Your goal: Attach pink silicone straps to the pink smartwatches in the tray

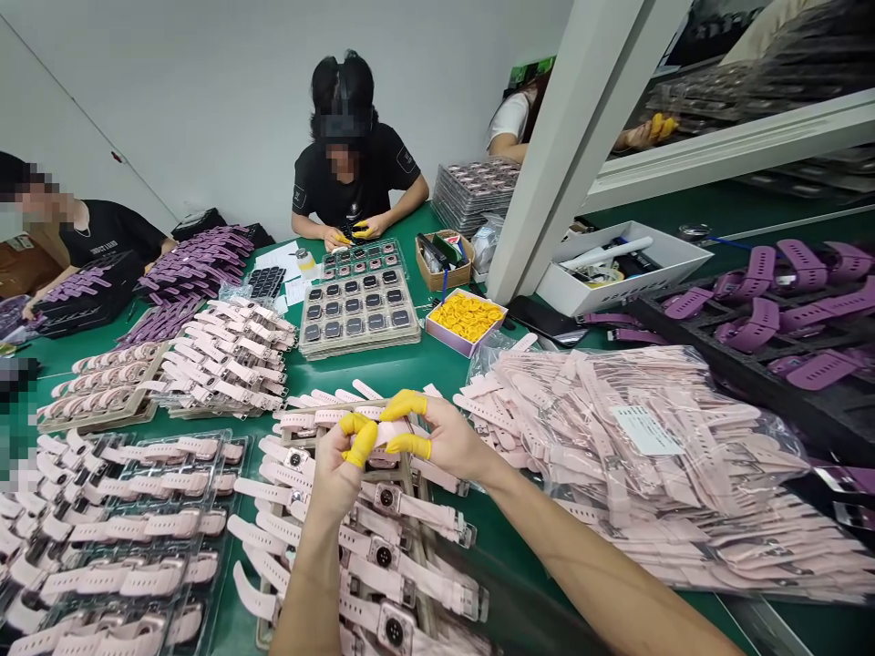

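Observation:
Yellow finger covers are on the fingertips of both hands. My left hand pinches one end of a pale pink watch piece, and my right hand grips its other side; the fingers partly hide it. Below and around my hands lies a tray of pink-strapped watches, several with round dark sensors facing up. To the right, a clear plastic bag of pink straps bears a white label. Loose pink straps lie beneath that bag.
More pink watches fill clear trays at left. Beyond stand a box of yellow finger covers, a tray of watch faces and a white box. Purple straps are at right. A person sits opposite.

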Demonstrator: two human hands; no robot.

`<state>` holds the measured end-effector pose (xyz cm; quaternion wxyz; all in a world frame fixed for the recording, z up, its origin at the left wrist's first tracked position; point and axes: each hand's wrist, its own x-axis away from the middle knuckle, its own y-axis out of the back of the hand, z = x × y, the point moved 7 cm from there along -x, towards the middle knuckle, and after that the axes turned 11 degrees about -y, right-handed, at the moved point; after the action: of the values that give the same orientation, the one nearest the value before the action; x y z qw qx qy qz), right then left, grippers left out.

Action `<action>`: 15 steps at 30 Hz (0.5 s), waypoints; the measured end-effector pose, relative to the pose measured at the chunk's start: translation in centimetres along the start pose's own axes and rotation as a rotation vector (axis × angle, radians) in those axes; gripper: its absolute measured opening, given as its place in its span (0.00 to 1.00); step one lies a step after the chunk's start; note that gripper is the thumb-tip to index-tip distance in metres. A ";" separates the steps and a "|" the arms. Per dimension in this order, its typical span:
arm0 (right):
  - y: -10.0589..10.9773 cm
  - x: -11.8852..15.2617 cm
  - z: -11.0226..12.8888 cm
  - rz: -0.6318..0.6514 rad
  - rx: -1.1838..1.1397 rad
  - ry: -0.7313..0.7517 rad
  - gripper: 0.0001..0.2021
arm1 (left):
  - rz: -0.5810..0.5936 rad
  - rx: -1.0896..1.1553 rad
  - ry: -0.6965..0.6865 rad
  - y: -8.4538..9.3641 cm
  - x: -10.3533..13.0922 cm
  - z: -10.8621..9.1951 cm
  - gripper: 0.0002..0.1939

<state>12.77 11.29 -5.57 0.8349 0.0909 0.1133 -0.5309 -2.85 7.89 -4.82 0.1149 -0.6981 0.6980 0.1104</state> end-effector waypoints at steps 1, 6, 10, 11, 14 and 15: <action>0.0 0.0 0.3 -0.007 0.023 0.031 0.19 | 0.011 -0.011 -0.009 -0.2 0.0 -0.1 0.18; -0.2 0.3 1.4 -0.047 0.171 0.145 0.18 | 0.021 -0.081 -0.071 -0.9 0.0 -0.8 0.19; -0.3 0.2 1.6 -0.040 0.214 0.148 0.18 | 0.030 -0.057 -0.049 -0.6 0.0 -0.6 0.20; -0.2 0.1 1.6 -0.024 0.169 0.123 0.18 | 0.040 -0.014 -0.035 -0.5 0.0 -0.4 0.20; -0.2 0.0 1.2 0.040 -0.024 0.021 0.22 | 0.040 0.172 0.033 0.0 0.2 0.4 0.23; -0.2 0.1 1.2 0.061 -0.070 -0.006 0.23 | 0.032 0.220 0.068 0.1 0.4 0.7 0.22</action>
<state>12.74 10.83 -4.42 0.8537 0.0634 0.1264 -0.5012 -2.93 7.74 -5.65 0.1656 -0.6733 0.7205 0.0113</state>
